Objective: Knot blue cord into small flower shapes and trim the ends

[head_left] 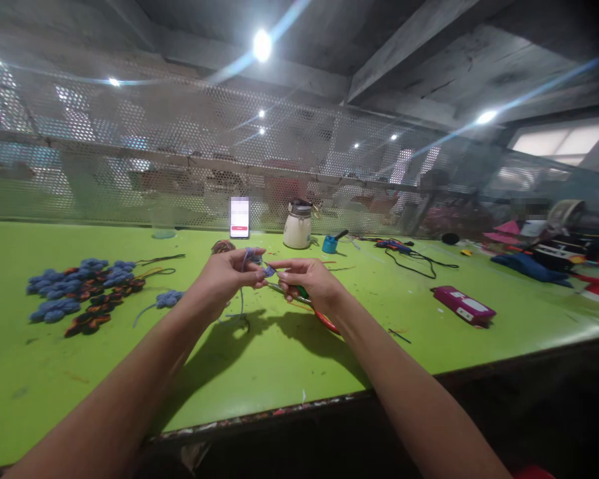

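Above the green table [259, 392], my left hand [224, 274] pinches a small piece of blue crochet [269, 271], with blue yarn [250, 255] looped over its fingers. Close by on the right, my right hand [313, 281] is closed on a crochet hook with a green handle [302, 291]; the hook's tip meets the crochet piece. A loose yarn end hangs below the left hand. Behind that hand, a ball of multicoloured yarn [223, 247] is partly hidden. Red-handled scissors [326, 322] lie under the right hand, partly covered by it.
Blue crochet flowers [54, 283] and dark orange-flecked ones [87, 321] lie at left. A phone [239, 218], a cream jug [297, 226] and a blue pot [330, 244] stand at the back. Rightward are a corded tool [397, 246], a magenta box [463, 305] and fabric items [534, 263].
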Available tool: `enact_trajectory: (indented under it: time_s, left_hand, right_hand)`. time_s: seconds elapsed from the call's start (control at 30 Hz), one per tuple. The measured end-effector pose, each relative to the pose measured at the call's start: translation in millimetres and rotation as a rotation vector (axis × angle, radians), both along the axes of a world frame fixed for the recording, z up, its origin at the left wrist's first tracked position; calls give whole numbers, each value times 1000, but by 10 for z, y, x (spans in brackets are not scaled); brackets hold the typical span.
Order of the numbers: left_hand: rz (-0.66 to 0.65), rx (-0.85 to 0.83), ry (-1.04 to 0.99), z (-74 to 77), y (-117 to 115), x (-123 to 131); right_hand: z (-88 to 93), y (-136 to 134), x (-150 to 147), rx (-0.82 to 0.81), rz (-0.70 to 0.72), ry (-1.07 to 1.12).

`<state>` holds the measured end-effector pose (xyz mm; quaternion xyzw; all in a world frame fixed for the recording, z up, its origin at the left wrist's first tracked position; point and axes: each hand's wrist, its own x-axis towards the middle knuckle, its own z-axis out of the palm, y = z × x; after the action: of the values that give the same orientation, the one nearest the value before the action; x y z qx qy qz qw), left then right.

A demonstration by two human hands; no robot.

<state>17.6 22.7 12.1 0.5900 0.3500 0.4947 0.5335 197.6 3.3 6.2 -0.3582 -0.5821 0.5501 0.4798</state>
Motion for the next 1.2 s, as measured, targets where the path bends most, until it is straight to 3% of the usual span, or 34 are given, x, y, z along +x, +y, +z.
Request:
enact_trajectory:
  time_s: [0.6, 0.83, 1.03, 1.1, 1.2]
  left_hand:
    - [27, 49, -39, -22, -14, 45]
    - [-13, 160, 109, -49, 7, 42]
    - [293, 500, 244, -97, -114, 151]
    - [320, 463, 172, -81, -147, 182]
    - [221, 216, -38, -35, -143, 186]
  right_hand:
    - [-1, -3, -15, 56, 20, -17]
    - [-11, 14, -3, 62, -3, -81]
    - [-98, 72, -100, -103, -36, 135]
    - [-113, 63, -152, -120, -28, 254]
    - [-112, 25, -216, -85, -32, 355]
